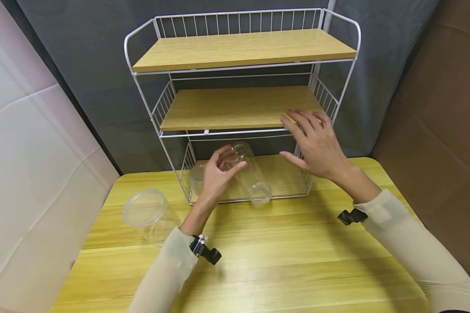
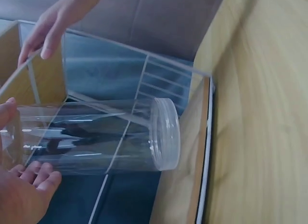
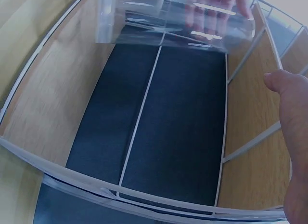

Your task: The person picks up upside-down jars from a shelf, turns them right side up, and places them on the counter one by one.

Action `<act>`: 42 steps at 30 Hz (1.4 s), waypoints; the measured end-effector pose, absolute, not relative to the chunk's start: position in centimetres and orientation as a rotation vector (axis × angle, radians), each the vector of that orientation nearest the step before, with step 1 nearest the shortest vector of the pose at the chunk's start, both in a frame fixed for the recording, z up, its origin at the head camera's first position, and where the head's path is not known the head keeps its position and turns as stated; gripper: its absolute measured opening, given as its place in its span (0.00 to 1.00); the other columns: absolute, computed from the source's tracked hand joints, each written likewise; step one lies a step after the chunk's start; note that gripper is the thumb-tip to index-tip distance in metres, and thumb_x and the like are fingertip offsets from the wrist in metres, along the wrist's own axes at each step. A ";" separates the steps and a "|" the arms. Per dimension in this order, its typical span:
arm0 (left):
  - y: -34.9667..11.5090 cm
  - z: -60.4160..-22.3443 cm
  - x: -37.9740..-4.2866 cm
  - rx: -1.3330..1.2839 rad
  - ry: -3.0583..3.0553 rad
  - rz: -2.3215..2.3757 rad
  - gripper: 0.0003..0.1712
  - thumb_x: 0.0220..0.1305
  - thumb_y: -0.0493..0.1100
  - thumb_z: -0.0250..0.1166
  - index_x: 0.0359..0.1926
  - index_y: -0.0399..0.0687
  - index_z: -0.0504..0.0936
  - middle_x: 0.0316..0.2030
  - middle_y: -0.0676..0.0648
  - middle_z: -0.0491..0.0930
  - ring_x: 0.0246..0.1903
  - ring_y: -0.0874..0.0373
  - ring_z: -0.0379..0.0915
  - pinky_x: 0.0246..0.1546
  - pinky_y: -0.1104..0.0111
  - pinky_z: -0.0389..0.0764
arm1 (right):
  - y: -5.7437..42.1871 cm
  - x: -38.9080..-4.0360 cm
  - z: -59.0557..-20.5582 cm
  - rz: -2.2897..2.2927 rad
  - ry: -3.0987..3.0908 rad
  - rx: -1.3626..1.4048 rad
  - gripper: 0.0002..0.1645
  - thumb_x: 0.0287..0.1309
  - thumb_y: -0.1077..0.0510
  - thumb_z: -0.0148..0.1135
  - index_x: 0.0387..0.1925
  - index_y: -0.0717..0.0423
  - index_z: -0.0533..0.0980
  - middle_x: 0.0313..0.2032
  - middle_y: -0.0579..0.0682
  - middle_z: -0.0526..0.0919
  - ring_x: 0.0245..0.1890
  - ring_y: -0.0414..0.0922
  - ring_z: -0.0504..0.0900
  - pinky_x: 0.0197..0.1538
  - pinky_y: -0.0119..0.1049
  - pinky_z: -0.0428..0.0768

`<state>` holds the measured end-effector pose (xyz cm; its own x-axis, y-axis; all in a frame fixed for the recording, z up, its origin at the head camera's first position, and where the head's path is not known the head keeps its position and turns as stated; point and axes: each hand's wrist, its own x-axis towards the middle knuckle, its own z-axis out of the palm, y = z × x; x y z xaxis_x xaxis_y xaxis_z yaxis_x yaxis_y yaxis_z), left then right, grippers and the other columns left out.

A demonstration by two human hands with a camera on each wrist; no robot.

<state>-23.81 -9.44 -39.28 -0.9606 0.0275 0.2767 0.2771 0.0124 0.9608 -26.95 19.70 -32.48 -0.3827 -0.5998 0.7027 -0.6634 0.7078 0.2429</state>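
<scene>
My left hand (image 1: 216,174) grips a tall clear plastic jar (image 1: 254,180) near its upper end, fingers and thumb around the wall. The jar leans at the front of the bottom shelf (image 1: 283,174), with its ringed, lid-like end (image 2: 166,134) low. My right hand (image 1: 317,143) is spread at the right front edge of the middle shelf (image 1: 239,106), holding nothing. In the right wrist view its thumb (image 3: 276,82) lies right at the white rail. A smaller clear jar (image 1: 196,174) stands at the left of the bottom shelf, partly behind my left hand.
A wide clear jar (image 1: 146,211) is on the wooden table (image 1: 290,261), left of my left forearm. The white wire rack (image 1: 145,100) has three wooden boards; the top board (image 1: 243,45) overhangs the others. A dark cloth backs the rack, and a brown panel (image 1: 434,117) rises at the right.
</scene>
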 end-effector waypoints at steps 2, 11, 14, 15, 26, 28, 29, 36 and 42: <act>-9.5 -39.3 -23.2 -0.308 -2.084 -2.090 0.43 0.61 0.38 0.78 0.74 0.40 0.69 0.65 0.41 0.80 0.62 0.49 0.78 0.68 0.58 0.76 | 19.7 -26.8 -32.6 0.117 -2.085 0.965 0.50 0.76 0.25 0.42 0.77 0.60 0.67 0.71 0.66 0.73 0.69 0.66 0.71 0.68 0.70 0.63; -9.3 -39.3 -21.0 -0.288 -1.894 -2.298 0.38 0.68 0.33 0.70 0.75 0.36 0.67 0.66 0.35 0.76 0.64 0.51 0.76 0.71 0.63 0.74 | 19.6 -25.0 -33.2 0.299 -2.069 1.050 0.46 0.77 0.31 0.50 0.76 0.64 0.67 0.73 0.68 0.69 0.75 0.65 0.65 0.77 0.69 0.56; -9.2 -39.2 -20.3 -0.282 -1.777 -2.435 0.36 0.69 0.31 0.67 0.75 0.35 0.66 0.67 0.35 0.74 0.62 0.54 0.78 0.66 0.66 0.78 | 19.6 -24.0 -33.8 0.418 -2.063 1.086 0.45 0.76 0.33 0.53 0.75 0.65 0.67 0.74 0.68 0.68 0.77 0.65 0.63 0.79 0.66 0.55; -9.2 -39.1 -20.1 -0.285 -1.724 -2.486 0.36 0.69 0.31 0.65 0.76 0.35 0.65 0.67 0.35 0.73 0.62 0.54 0.78 0.65 0.66 0.79 | 19.5 -23.6 -34.0 0.452 -2.063 1.093 0.45 0.76 0.33 0.53 0.75 0.65 0.68 0.74 0.67 0.68 0.77 0.64 0.63 0.79 0.64 0.56; -8.9 -38.4 -18.9 -0.415 -1.199 -2.726 0.46 0.59 0.46 0.81 0.70 0.36 0.66 0.64 0.37 0.75 0.65 0.46 0.76 0.67 0.56 0.78 | 19.6 -20.0 -37.7 1.023 -2.283 1.073 0.51 0.61 0.45 0.75 0.78 0.60 0.65 0.74 0.59 0.70 0.73 0.56 0.70 0.73 0.45 0.71; -8.6 -38.3 -18.7 -0.438 -1.141 -2.731 0.50 0.55 0.49 0.83 0.70 0.36 0.66 0.63 0.38 0.76 0.64 0.47 0.77 0.67 0.55 0.78 | 19.6 -19.6 -38.2 1.201 -2.315 1.050 0.52 0.56 0.56 0.78 0.78 0.58 0.64 0.73 0.60 0.71 0.72 0.52 0.72 0.72 0.38 0.73; -8.5 -38.2 -18.5 -0.452 -1.114 -2.731 0.51 0.54 0.50 0.84 0.70 0.36 0.65 0.62 0.39 0.77 0.63 0.47 0.77 0.67 0.54 0.78 | 19.5 -19.3 -38.5 1.305 -2.313 1.038 0.53 0.54 0.62 0.78 0.79 0.57 0.64 0.73 0.60 0.72 0.72 0.49 0.72 0.71 0.35 0.74; -7.8 -37.8 -17.8 -0.545 -0.985 -2.733 0.50 0.56 0.49 0.83 0.70 0.36 0.63 0.61 0.40 0.77 0.64 0.47 0.75 0.69 0.54 0.76 | 18.6 -18.3 -39.6 1.931 -2.002 1.040 0.50 0.51 0.83 0.66 0.76 0.71 0.62 0.64 0.70 0.74 0.64 0.47 0.81 0.65 0.36 0.81; -7.9 -37.6 -17.5 -0.585 -1.063 -2.711 0.48 0.56 0.51 0.83 0.68 0.41 0.65 0.63 0.40 0.75 0.67 0.47 0.73 0.73 0.53 0.72 | 18.5 -18.2 -39.1 2.096 -1.788 1.038 0.46 0.48 0.86 0.61 0.72 0.80 0.60 0.64 0.65 0.77 0.63 0.53 0.82 0.62 0.39 0.83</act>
<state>-17.47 -7.95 -37.63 -0.9083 -0.0162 0.4181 0.2961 -0.7309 0.6149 -18.16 18.46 -39.08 -0.7344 -0.2841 0.6163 -0.5638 -0.2502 -0.7871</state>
